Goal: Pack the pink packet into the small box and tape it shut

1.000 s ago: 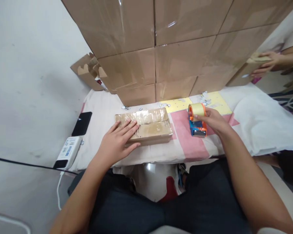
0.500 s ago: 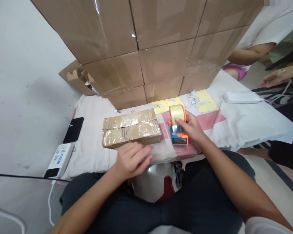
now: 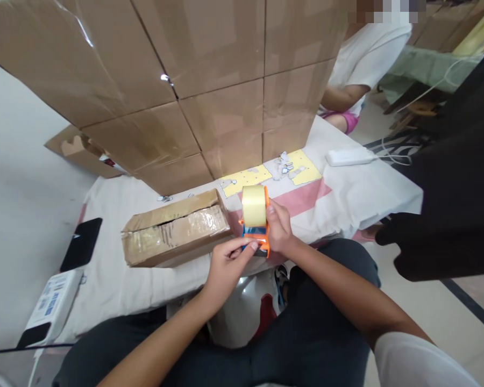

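My right hand (image 3: 279,232) grips an orange and blue tape dispenser (image 3: 255,217) with a pale yellow tape roll, held upright at the near edge of the cloth-covered table (image 3: 339,193). My left hand (image 3: 226,263) has its fingertips pinched at the dispenser's lower front end. A flat cardboard parcel (image 3: 173,230) wrapped in clear tape lies on the table just left of the dispenser, touched by neither hand.
A tall wall of stacked cardboard boxes (image 3: 193,80) stands behind the parcel. A black phone (image 3: 82,243) and a white power bank (image 3: 50,306) lie at the left. A person in a white shirt (image 3: 367,59) sits at the far right; a white power strip (image 3: 349,157) lies there.
My left hand left the parcel, dropped toward my lap, then rose to the dispenser's front end. My right hand brought the dispenser closer to the parcel. The view swung right.
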The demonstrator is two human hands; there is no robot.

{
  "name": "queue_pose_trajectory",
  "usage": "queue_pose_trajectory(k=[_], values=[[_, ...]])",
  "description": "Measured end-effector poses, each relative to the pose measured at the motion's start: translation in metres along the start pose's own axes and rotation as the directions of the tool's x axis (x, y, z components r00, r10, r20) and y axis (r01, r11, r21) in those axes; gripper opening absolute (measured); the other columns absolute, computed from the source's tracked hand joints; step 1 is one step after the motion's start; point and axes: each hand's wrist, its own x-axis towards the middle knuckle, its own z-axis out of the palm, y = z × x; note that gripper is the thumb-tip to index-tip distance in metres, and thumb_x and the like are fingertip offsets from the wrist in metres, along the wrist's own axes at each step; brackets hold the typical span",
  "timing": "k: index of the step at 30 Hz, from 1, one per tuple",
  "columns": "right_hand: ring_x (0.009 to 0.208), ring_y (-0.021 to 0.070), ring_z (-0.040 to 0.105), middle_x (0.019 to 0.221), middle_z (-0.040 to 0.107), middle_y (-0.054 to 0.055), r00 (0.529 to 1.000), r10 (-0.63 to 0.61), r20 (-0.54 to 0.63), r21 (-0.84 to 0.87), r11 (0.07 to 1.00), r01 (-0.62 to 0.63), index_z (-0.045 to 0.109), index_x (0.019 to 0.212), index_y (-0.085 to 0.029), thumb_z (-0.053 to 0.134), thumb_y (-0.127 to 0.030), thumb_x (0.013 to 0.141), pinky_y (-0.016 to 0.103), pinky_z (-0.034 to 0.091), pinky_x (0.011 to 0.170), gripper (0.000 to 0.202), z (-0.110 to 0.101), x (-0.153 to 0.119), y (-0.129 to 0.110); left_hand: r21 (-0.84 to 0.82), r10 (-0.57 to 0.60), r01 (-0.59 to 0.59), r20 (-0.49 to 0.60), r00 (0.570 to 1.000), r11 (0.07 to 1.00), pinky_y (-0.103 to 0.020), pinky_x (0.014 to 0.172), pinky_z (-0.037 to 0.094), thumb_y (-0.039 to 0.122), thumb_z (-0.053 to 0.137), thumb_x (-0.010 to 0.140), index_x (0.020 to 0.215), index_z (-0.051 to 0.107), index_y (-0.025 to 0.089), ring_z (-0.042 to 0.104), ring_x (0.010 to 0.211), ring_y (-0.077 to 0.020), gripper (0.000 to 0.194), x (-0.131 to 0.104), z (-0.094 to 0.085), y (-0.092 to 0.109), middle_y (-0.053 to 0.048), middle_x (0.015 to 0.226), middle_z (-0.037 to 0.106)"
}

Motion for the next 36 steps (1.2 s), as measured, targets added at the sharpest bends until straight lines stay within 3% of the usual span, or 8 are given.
queue_pose_trajectory(k=[6,10,14,17,19,21,23,36], values=[[0.062,0.0190,0.048,0.069,0.053,0.003,0.982,-0.174,0.068,-0.128,0.975,0.182,0.051,0.079,-0.025,0.030,-0.062,0.101,0.035,0.039,0.060,0.048,-0.006,-0.005,0.003,0.042,0.037,-0.035,-0.056,0.998,0.999,-0.029,0.065,0.050,0.046,0.075,0.081,0.079,0.083,0.023,0.063,0.070,-0.0201,0.024,-0.010,-0.005,0.007,-0.004,0.070,0.072],[0.060,0.0182,0.044,0.066,0.048,0.000,0.981,-0.193,0.039,-0.166,0.966,0.196,0.049,0.080,-0.025,0.031,-0.056,0.103,0.034,0.037,0.061,0.042,-0.007,-0.005,0.006,0.070,0.101,-0.101,0.006,0.995,0.992,-0.028,0.066,0.047,0.045,0.074,0.083,0.078,0.082,0.022,0.061,0.072,-0.0180,0.024,-0.009,-0.012,0.007,-0.004,0.074,0.070],[0.056,0.0163,0.038,0.063,0.043,-0.002,0.983,-0.178,-0.039,-0.175,0.970,0.169,0.045,0.077,-0.025,0.031,-0.055,0.104,0.033,0.032,0.058,0.042,-0.003,-0.004,0.007,-0.017,-0.069,0.072,0.107,0.992,0.997,-0.026,0.052,0.042,0.057,0.068,0.084,0.096,0.079,0.017,0.053,0.051,-0.0132,0.042,-0.008,-0.008,0.003,-0.002,0.061,0.065],[0.056,0.0162,0.038,0.063,0.043,-0.002,0.987,-0.130,-0.097,-0.148,0.982,0.115,0.044,0.076,-0.025,0.031,-0.057,0.103,0.032,0.032,0.057,0.044,0.001,-0.004,0.006,-0.050,-0.112,0.118,0.111,0.987,0.992,-0.023,0.047,0.036,0.062,0.070,0.080,0.112,0.075,0.014,0.046,0.045,-0.0100,0.058,-0.009,-0.003,-0.001,0.000,0.059,0.063],[0.058,0.0165,0.040,0.064,0.044,-0.001,0.986,-0.097,-0.133,-0.117,0.990,0.081,0.044,0.077,-0.024,0.031,-0.057,0.103,0.032,0.032,0.058,0.044,0.003,-0.005,0.005,-0.069,-0.120,0.126,0.086,0.989,0.990,-0.022,0.046,0.034,0.062,0.071,0.079,0.133,0.063,0.014,0.044,0.044,-0.0090,0.073,-0.011,0.000,-0.004,0.001,0.059,0.063],[0.060,0.0165,0.041,0.066,0.045,-0.001,0.984,-0.084,-0.155,-0.097,0.993,0.069,0.043,0.077,-0.024,0.032,-0.055,0.104,0.032,0.033,0.059,0.043,0.004,-0.006,0.004,-0.091,-0.116,0.121,0.062,0.991,0.988,-0.021,0.046,0.031,0.060,0.071,0.081,0.154,0.040,0.016,0.040,0.044,-0.0083,0.091,-0.012,0.002,-0.007,0.004,0.060,0.063],[0.062,0.0161,0.040,0.067,0.045,-0.001,0.983,-0.085,-0.164,-0.091,0.993,0.071,0.041,0.076,-0.024,0.032,-0.053,0.104,0.031,0.034,0.059,0.042,0.004,-0.007,0.004,-0.104,-0.096,0.100,0.044,0.994,0.990,-0.020,0.046,0.029,0.058,0.070,0.083,0.160,0.023,0.016,0.038,0.045,-0.0081,0.100,-0.014,0.004,-0.010,0.005,0.059,0.062],[0.080,0.0207,0.055,0.080,0.060,0.004,0.951,-0.068,-0.303,-0.075,0.996,0.047,0.059,0.084,-0.023,0.040,-0.054,0.101,0.031,0.047,0.072,0.040,0.006,-0.010,0.015,-0.061,-0.050,0.052,0.026,0.998,0.997,-0.023,0.050,0.032,0.055,0.067,0.085,0.160,0.023,0.017,0.044,0.049,-0.0104,0.095,-0.022,0.004,-0.018,0.004,0.061,0.063]])
